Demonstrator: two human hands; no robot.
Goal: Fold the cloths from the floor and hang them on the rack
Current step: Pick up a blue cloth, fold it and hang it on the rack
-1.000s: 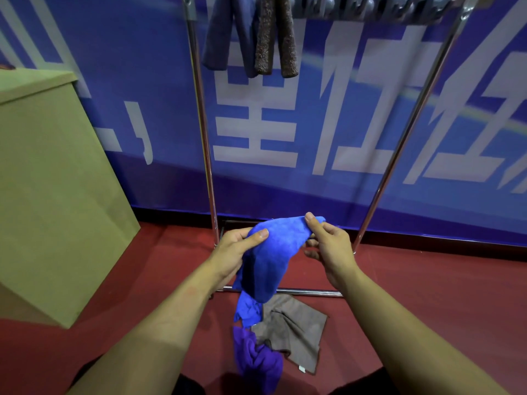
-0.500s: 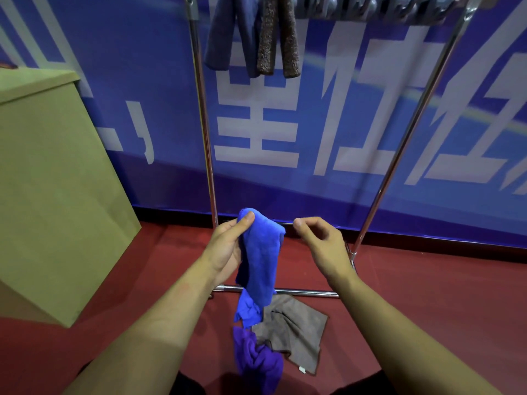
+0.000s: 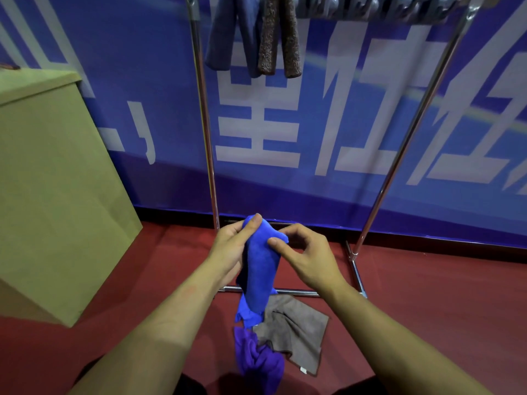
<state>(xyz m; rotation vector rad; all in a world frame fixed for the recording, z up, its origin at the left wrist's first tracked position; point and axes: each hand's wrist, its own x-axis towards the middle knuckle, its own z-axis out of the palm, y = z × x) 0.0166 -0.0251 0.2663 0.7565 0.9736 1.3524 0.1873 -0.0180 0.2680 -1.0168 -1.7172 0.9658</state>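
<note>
Folding step, mid-air: left hand (image 3: 231, 246) grips the blue cloth (image 3: 258, 275) at its top, thumb laid up over the upper edge, fingers wrapped behind it. Right hand (image 3: 308, 259) is at the same top end, thumb tip pressed on the cloth's face and index curled over the bunched corner, so it reads as a pinch; the other right fingers are curled in behind and I can't tell whether they touch fabric. Cloth hangs as a narrow bunched strip below both hands, low in front of the rack (image 3: 205, 138), lower end dangling just above the floor pile. Not a clean fold yet, more a gathered roll. On the red floor (image 3: 427, 295) under it: a purple cloth (image 3: 258, 360) crumpled nearest the person, and a grey cloth (image 3: 296, 332) lying mostly flat beside it, near the rack's base bar. Top bar already carries a blue-grey cloth (image 3: 228, 35) and a brown cloth (image 3: 278, 38) at the left end; the rest of it holds a row of pegs or clips, too blurred to tell. Next move, as I read it: square the edges, double it, lift and drape over the bar right of the brown one. Two more to go after.
</note>
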